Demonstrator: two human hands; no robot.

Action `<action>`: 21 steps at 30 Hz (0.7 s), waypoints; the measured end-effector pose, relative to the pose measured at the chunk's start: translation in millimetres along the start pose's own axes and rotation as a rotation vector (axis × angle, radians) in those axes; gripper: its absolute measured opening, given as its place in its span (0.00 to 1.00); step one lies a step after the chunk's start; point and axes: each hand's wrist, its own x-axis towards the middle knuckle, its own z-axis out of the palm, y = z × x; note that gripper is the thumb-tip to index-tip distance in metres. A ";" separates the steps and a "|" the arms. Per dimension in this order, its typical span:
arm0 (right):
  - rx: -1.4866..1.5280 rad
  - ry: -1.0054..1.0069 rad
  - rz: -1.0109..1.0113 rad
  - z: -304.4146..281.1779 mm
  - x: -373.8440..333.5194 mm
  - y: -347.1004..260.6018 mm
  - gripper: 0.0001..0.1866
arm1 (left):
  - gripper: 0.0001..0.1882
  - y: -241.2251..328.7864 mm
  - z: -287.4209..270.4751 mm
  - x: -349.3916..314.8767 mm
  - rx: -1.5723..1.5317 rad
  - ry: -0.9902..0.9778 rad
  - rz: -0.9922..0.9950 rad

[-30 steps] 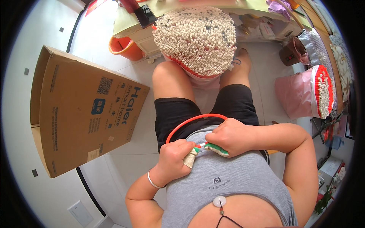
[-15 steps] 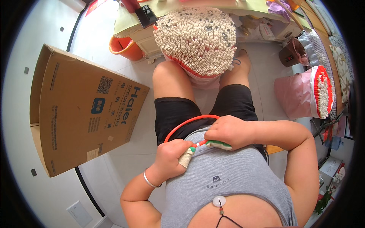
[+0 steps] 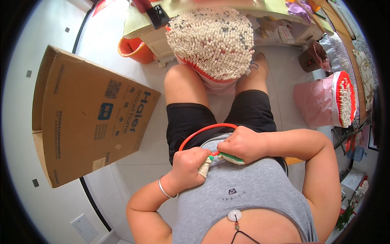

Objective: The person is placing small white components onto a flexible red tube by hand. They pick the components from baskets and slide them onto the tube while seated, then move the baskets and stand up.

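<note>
A thin red tube (image 3: 207, 128) is bent into a loop in front of my waist, with its two ends between my hands. My left hand (image 3: 188, 164) is closed around one end, and a scrap of off-white and green cloth (image 3: 206, 166) sticks out below its fingers. On the other end my right hand (image 3: 240, 143) is closed too, with a similar green-edged cloth (image 3: 230, 158) under it. A short red stretch shows in the narrow gap between the fists; whether the ends touch there I cannot tell. Beyond my knees stands a thick bundle of tubes with whitish ends (image 3: 211, 42).
On the left stands a large cardboard box (image 3: 81, 122). An orange bin (image 3: 140, 57) is beside the table (image 3: 138, 28), which carries a phone (image 3: 157, 16). At right are a dark bin (image 3: 310, 59) and a pink-wrapped bundle of red tubes (image 3: 313, 101).
My hands have come closer together, narrowing the gap between the tube's ends. The white piece visible in that gap earlier is now mostly out of sight. My left hand shifted slightly right.
</note>
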 end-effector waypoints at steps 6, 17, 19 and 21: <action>-0.210 0.383 -0.095 -18.1 4.4 3.2 0.18 | 0.13 16.6 -25.9 10.7 0.056 0.070 -0.052; -0.118 0.600 0.069 -32.4 -35.7 11.8 0.16 | 0.14 84.7 -199.1 -53.4 1.046 1.384 -0.124; -0.143 0.583 0.099 -28.0 -46.4 15.0 0.14 | 0.14 84.0 -264.5 -51.0 1.282 1.275 0.040; -0.162 0.592 0.107 -30.9 -51.3 14.0 0.15 | 0.13 59.4 -329.6 -63.1 1.219 1.230 -0.187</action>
